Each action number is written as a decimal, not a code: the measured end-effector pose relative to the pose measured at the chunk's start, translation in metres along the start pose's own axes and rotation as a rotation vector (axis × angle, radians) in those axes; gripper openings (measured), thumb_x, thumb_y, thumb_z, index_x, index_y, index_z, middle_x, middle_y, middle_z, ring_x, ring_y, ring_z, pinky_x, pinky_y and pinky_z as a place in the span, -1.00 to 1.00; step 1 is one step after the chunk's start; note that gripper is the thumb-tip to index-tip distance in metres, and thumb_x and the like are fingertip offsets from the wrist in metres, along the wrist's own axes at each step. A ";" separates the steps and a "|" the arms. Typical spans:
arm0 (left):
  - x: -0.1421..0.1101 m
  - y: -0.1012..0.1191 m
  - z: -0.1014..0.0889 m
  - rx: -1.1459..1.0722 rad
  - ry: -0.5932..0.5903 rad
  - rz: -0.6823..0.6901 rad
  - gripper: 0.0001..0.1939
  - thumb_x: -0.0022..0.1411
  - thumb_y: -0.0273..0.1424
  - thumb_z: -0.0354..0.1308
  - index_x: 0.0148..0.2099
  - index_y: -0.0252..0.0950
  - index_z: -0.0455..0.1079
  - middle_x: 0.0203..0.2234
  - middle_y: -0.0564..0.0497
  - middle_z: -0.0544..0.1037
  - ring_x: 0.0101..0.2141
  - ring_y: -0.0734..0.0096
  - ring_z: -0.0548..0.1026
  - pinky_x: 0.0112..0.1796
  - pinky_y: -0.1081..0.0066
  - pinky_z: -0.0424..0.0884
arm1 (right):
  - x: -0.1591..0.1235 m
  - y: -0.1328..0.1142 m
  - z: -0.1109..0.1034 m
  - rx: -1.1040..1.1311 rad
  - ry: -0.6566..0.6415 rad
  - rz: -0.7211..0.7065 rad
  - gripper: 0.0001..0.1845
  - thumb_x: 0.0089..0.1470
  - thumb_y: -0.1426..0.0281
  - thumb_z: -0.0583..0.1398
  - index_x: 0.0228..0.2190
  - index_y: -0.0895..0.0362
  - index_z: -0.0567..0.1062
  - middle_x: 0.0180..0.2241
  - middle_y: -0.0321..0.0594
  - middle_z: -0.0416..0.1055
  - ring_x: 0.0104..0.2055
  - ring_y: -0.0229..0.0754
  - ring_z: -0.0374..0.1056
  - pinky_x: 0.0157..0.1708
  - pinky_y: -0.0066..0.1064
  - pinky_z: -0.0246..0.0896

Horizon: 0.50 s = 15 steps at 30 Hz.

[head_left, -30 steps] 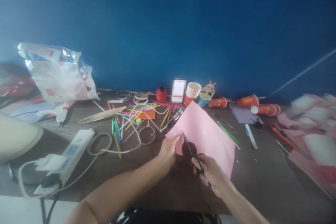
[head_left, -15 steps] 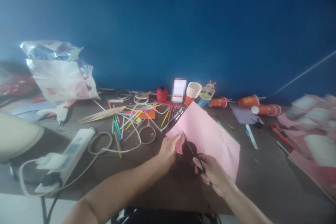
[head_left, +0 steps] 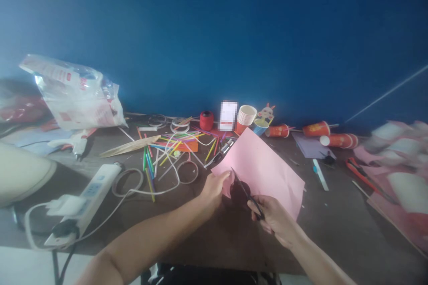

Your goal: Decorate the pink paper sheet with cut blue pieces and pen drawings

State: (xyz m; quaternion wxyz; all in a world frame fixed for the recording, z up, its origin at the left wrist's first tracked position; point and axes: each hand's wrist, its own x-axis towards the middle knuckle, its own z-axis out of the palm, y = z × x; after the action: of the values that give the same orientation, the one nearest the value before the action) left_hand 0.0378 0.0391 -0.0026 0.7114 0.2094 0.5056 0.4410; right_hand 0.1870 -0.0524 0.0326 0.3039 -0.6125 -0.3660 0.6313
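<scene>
A large sheet of pink paper (head_left: 264,164) is held tilted above the dark table, with a curved cut in its near edge. My left hand (head_left: 214,189) pinches the paper at its left side, thumb on top, beside a curled flap. In my right hand (head_left: 267,213) are black-handled scissors (head_left: 249,196), fingers wrapped round the handles. The blades point up and left, and their tips lie at the paper close to my left thumb. Under the cut a dark round patch shows; I cannot tell whether it is a shadow or a thing.
Coloured sticks (head_left: 174,147) and a white cable (head_left: 177,173) spread left of the paper. A power strip (head_left: 90,200) and a glue gun (head_left: 78,142) lie farther left. Paper cups (head_left: 247,116) stand at the back. On the right are a utility knife (head_left: 321,173) and a pink-and-white pile (head_left: 404,156).
My right hand and the scissors have shifted slightly right and down. The paper's right corner has dipped inward a little. At the far left, the plastic bag's top has slumped leftward.
</scene>
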 end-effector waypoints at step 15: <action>-0.005 0.014 0.002 0.005 -0.096 0.052 -0.72 -0.18 -0.35 0.33 -0.41 -0.45 0.44 -0.65 0.01 0.47 -0.64 0.49 0.39 -0.55 0.47 0.32 | -0.004 -0.014 -0.009 -0.010 -0.012 0.036 -0.64 -0.09 0.11 0.18 -0.49 0.19 0.35 -0.68 -0.38 0.31 -0.83 -0.54 -0.12 -0.81 -0.56 -0.37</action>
State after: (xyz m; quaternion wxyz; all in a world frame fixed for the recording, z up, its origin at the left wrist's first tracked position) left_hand 0.0335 0.0423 0.0117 0.7225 0.2454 0.4662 0.4476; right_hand 0.1956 -0.0467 0.0467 0.2871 -0.6166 -0.3601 0.6385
